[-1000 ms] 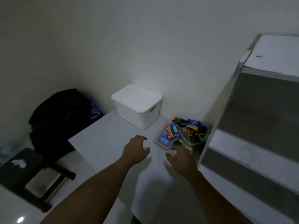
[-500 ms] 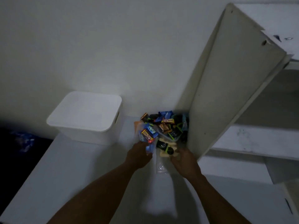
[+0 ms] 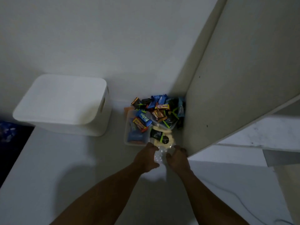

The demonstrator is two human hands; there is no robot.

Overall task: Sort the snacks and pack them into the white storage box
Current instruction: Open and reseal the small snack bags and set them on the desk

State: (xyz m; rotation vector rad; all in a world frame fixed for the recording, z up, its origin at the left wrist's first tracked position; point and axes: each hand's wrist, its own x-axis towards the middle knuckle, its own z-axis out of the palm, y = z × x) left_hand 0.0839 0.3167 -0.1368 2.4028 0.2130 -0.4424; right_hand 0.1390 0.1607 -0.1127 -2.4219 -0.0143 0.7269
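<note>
A white storage box (image 3: 65, 103) with its lid on stands at the back left of the white table (image 3: 56, 168). A heap of wrapped snacks (image 3: 157, 111) fills the table's back corner, some in a clear plastic tray (image 3: 136, 135). A clear plastic bag (image 3: 159, 151) with pale snacks and dark packets lies at the front of the heap. My left hand (image 3: 145, 157) and my right hand (image 3: 177, 159) are on either side of the bag's near end, fingers curled round the plastic.
A tall off-white cabinet panel (image 3: 235, 86) rises right beside the snacks. Its lower shelf (image 3: 259, 135) juts out on the right. A wall stands behind the table. Dark floor and a blue object (image 3: 8, 130) lie past the table's left edge.
The view has swung nearer and down onto the snack heap. Both hands have moved from the bare table to the heap and now hold the clear bag's end.
</note>
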